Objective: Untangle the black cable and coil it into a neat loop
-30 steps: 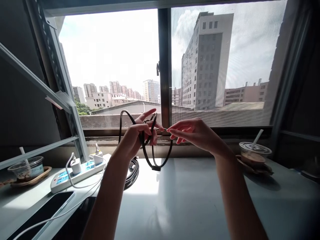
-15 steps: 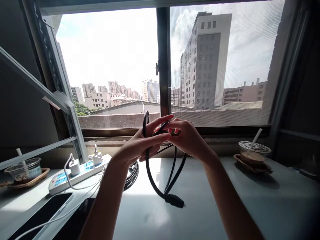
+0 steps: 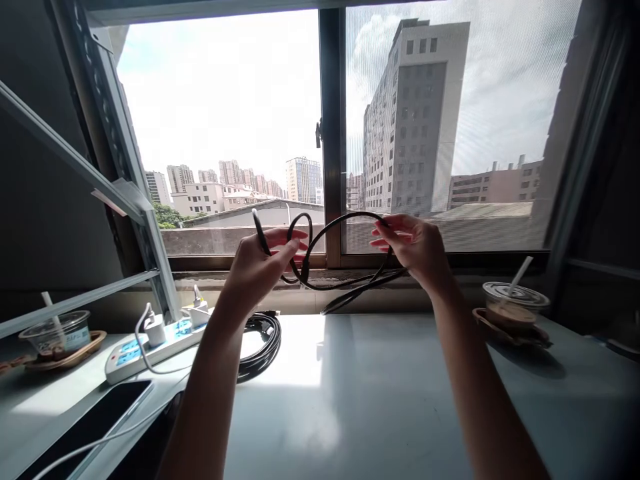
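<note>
A black cable [image 3: 345, 218] hangs in loose loops between my two hands, above the table and in front of the window. My left hand [image 3: 265, 257] is closed on one part of it, thumb against fingers, and one cable end sticks up above the knuckles. My right hand [image 3: 413, 243] pinches the other side of the loop between thumb and fingertips. Below the loops, a thicker dark stretch of the cable slants down to the left. Beside my left forearm a coil of black cable [image 3: 270, 350] lies on the table [image 3: 360, 400], partly covered by that arm.
A white power strip [image 3: 125, 360] with plugs and white cords sits at the left. Near it lies a dark phone-like device [image 3: 95, 420]. Lidded cups stand at the left [image 3: 60, 337] and right [image 3: 515, 307]. A metal frame [image 3: 160, 267] rises at the left.
My hands were together and have moved apart, spreading the cable into wide loops. The connector that hung low over the table has risen from there.
</note>
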Available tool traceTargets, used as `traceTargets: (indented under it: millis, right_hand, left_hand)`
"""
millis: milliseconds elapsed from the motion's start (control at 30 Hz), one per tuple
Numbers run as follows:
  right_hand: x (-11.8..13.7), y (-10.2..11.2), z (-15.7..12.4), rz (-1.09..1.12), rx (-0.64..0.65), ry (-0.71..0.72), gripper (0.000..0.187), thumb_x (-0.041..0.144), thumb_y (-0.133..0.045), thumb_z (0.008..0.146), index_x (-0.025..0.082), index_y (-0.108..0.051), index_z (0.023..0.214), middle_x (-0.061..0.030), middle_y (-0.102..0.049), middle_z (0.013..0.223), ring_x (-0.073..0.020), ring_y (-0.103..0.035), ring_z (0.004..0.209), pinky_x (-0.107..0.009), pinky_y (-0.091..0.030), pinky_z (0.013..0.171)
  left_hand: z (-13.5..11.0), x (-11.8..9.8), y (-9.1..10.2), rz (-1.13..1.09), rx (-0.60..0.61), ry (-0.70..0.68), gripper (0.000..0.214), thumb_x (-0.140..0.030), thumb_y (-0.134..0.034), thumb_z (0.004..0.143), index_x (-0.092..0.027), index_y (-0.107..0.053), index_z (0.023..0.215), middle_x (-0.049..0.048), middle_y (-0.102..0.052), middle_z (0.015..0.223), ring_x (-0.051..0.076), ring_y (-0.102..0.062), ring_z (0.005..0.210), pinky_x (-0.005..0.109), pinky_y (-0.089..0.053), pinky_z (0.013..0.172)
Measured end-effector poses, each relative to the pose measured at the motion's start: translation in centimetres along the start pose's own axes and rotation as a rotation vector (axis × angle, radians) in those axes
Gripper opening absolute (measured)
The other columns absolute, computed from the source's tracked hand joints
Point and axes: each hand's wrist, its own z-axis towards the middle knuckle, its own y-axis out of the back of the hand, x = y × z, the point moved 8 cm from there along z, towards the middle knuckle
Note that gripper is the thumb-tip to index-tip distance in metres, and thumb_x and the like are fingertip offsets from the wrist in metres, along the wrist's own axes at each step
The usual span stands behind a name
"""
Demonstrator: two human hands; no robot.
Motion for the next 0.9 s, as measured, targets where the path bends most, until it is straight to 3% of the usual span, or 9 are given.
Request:
traceTargets:
  millis: [133,233,333,433,567,767,833,900]
  right_hand:
    - [-2.3,3.6,0.7,0.06,-0.203,-0.03,0.022,0.037,-0.065,0.077,0.021,-0.052,0.081,-0.0017,-0.066,0.075,-0.0157,-0.067,0.06,-0.024,-0.054,0.048]
    - [-3.9,5.1,1.1,0.138,-0.211,-0.07,0.025,0.036,-0.067,0.073,0.022,-0.047,0.077,-0.0015,-0.066,0.074,-0.019,-0.068,0.069,-0.028,-0.056,0.053]
    - [-4.5,6.2,1.1,0.159,-0.253,-0.075,0.023,0.035,-0.067,0.072,0.022,-0.05,0.08,-0.0029,-0.067,0.079,-0.0201,-0.069,0.076,-0.031,-0.058,0.059]
    - [-4.7,6.4,1.0,0.127,-0.23,-0.133,0.025,0.039,-0.066,0.075,0.02,-0.06,0.089,-0.0054,-0.068,0.085,-0.0191,-0.069,0.071,-0.031,-0.059,0.058]
    - [-3.9,5.4,0.5,0.126,-0.122,-0.204,0.035,0.047,-0.066,0.075,0.017,-0.066,0.093,-0.0073,-0.069,0.081,-0.0206,-0.069,0.07,-0.034,-0.059,0.061]
    - [0.2,0.5,-1.0,0.378,0.289,-0.265,0.033,0.024,-0.069,0.075,0.024,-0.066,0.109,-0.0034,-0.07,0.101,-0.0183,-0.064,0.1,-0.028,-0.056,0.079]
    - [1.2,-1.2,-1.6,0.484,0.392,-0.324,0.031,0.022,-0.059,0.08,0.023,-0.064,0.111,-0.0043,-0.068,0.108,-0.0176,-0.064,0.099,-0.025,-0.057,0.073]
    - [1.5,-2.5,-2.1,0.567,0.453,-0.406,0.032,0.028,-0.044,0.087,0.02,-0.065,0.11,-0.0068,-0.065,0.115,-0.0162,-0.066,0.091,-0.02,-0.055,0.058]
  left_hand:
    - [1.5,2.7,1.9,-0.031,-0.094,0.103,0.019,-0.018,-0.05,0.085,-0.01,-0.065,0.093,0.0039,-0.058,0.05,0.018,-0.06,0.044,0.022,-0.046,0.039]
    - [2.1,3.7,3.0,-0.128,-0.155,0.097,0.019,-0.022,-0.045,0.089,-0.012,-0.061,0.093,-0.0038,-0.045,0.043,0.015,-0.055,0.037,0.022,-0.043,0.037]
    - [2.1,3.4,4.0,-0.192,-0.288,-0.018,0.019,-0.023,-0.043,0.091,-0.013,-0.059,0.09,-0.0066,-0.039,0.041,0.012,-0.049,0.033,0.02,-0.04,0.036]
    - [1.2,2.0,4.7,-0.195,-0.463,-0.206,0.019,-0.026,-0.041,0.092,-0.015,-0.057,0.091,-0.0077,-0.039,0.04,0.01,-0.042,0.03,0.02,-0.037,0.034]
    - [0.1,0.3,4.8,-0.241,-0.552,-0.386,0.024,-0.03,-0.039,0.094,-0.017,-0.056,0.083,-0.0096,-0.031,0.035,0.01,-0.029,0.024,0.022,-0.027,0.026]
    - [-0.7,-0.5,3.3,-0.361,-0.519,-0.405,0.021,-0.03,-0.041,0.094,-0.019,-0.049,0.078,-0.0105,-0.022,0.037,0.007,-0.018,0.026,0.021,-0.015,0.026]
    - [-1.1,-0.5,2.6,-0.371,-0.535,-0.425,0.021,-0.034,-0.047,0.092,-0.019,-0.046,0.078,-0.0105,-0.023,0.042,0.005,-0.019,0.028,0.02,-0.016,0.027]
    - [-1.3,-0.4,1.8,-0.379,-0.53,-0.455,0.024,-0.039,-0.052,0.09,-0.019,-0.044,0.079,-0.0097,-0.025,0.048,0.003,-0.022,0.032,0.019,-0.018,0.029]
